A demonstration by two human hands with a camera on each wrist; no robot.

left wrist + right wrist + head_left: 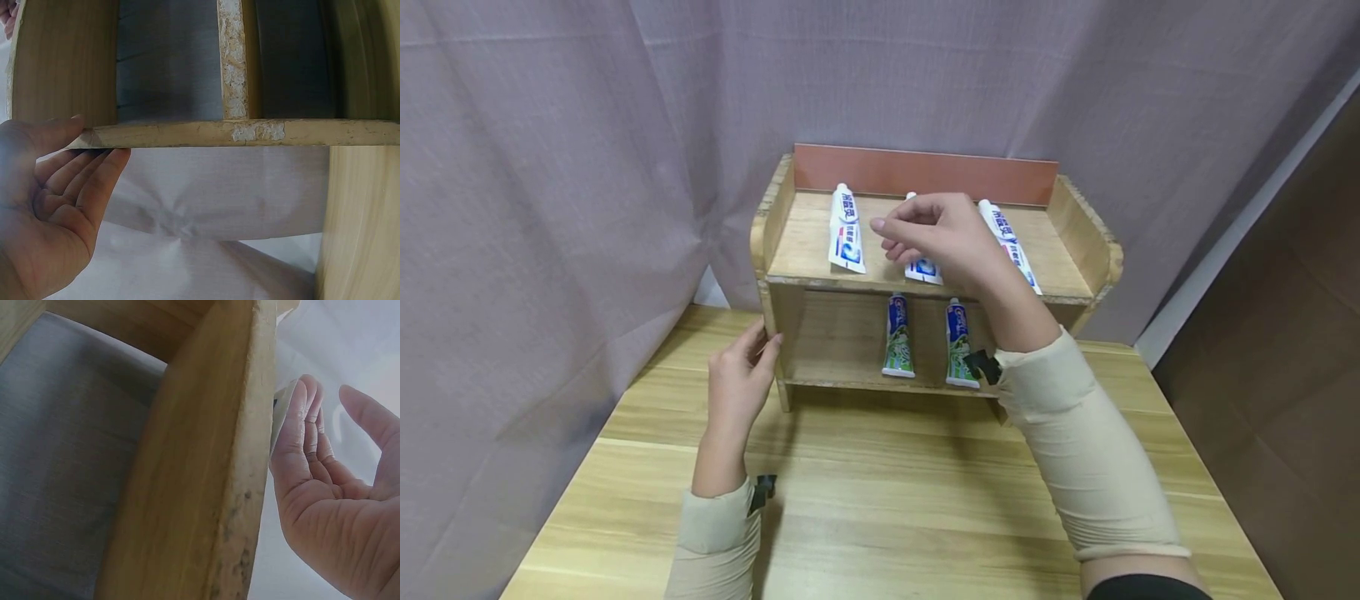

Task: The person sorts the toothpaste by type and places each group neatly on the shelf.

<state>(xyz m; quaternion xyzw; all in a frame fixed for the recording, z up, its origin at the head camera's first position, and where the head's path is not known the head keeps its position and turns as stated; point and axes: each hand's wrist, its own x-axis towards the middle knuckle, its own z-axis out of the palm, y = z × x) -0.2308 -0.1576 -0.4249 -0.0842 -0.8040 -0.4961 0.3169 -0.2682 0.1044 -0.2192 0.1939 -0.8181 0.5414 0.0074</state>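
My left hand holds the left side panel of a small wooden shelf; in the left wrist view the thumb lies on one side of the panel and the fingers on the other. Over the top board my right hand has its thumb and fingers apart, with nothing between them. It partly hides the middle white toothpaste tube. To its left lies another white toothpaste tube, and to its right a third, partly covered white toothpaste tube.
Two blue-and-green toothpaste tubes lie on the lower board, the right one near my right wrist. A reddish-brown strip backs the top board. The shelf stands on a wooden table before a grey curtain.
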